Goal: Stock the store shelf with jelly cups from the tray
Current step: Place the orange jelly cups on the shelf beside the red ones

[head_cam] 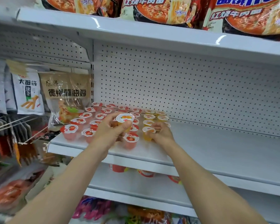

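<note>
Left hand [111, 128]: fingers and thumb curled round an orange jelly cup [125, 119], held upright above the shelf [217, 147], lid uppermost, its axis vertical. The cup is clear of the deck and hangs over the red strawberry cups [87, 122], which fill the left part of the shelf in rows.

Right hand [160, 132]: fingers curled about the front cup of the orange rows [149, 131], which stands on the shelf. Whether it grips that cup or merely steadies it cannot be told; the fingers are partly hidden behind the lid.

Governing relation: the orange rows lie at about three o'clock from the held cup, with the right hand between cup and the bare shelf. Two orange columns run from front to back; free deck lies at three o'clock of them. In my judgement the held cup belongs there, so the left hand must cross rightward or pass the cup over.

The tray is not in view.
</note>
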